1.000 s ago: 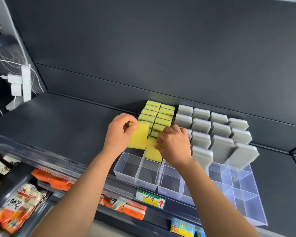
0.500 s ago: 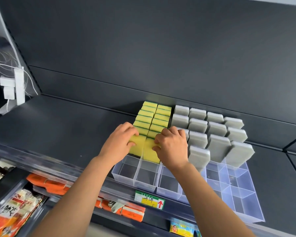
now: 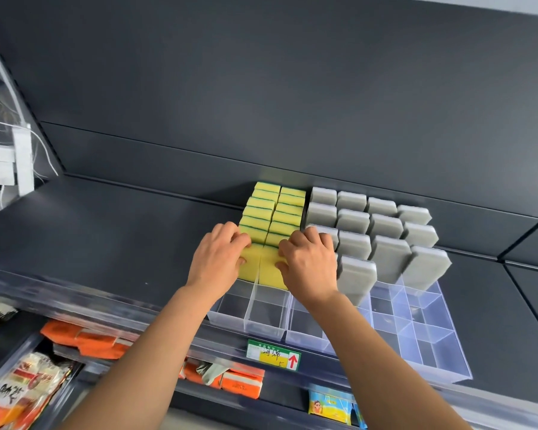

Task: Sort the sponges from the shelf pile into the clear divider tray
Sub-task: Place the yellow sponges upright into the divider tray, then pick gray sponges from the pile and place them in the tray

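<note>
Currently, from my remote seat, I log the following, largest first.

- Item one: dark grey shelf (image 3: pixel 106 243), running the width of the view under a matching back panel (image 3: pixel 292 103);
- item two: clear divider tray (image 3: pixel 432 346), lying on the shelf right of centre, its near edge at the shelf lip;
- item three: grey sponges (image 3: pixel 385 259), standing on edge in four columns in the tray's far right compartments;
- item four: yellow sponges (image 3: pixel 274 212), green-backed, packed on edge in two columns just left of the grey ones and reaching the back panel;
- item five: packets (image 3: pixel 100 339), orange and printed, lying on the tier below;
- item six: left hand (image 3: pixel 218 259), fingers curled over the top edge of the front left sponge (image 3: pixel 250 265), thumb on its near face, pinching it;
- item seven: right hand (image 3: pixel 308 265), gripping the front right sponge (image 3: pixel 269 271) the same way; I see these two yellow sponges upright, side by side and touching, lower ends down in the tray's left compartments at the front of the yellow columns;
- item eight: white power strip (image 3: pixel 22 159), with cables, at far left;
- item nine: green and yellow label (image 3: pixel 274 355) with a red arrow, on the shelf lip below the tray.
</note>
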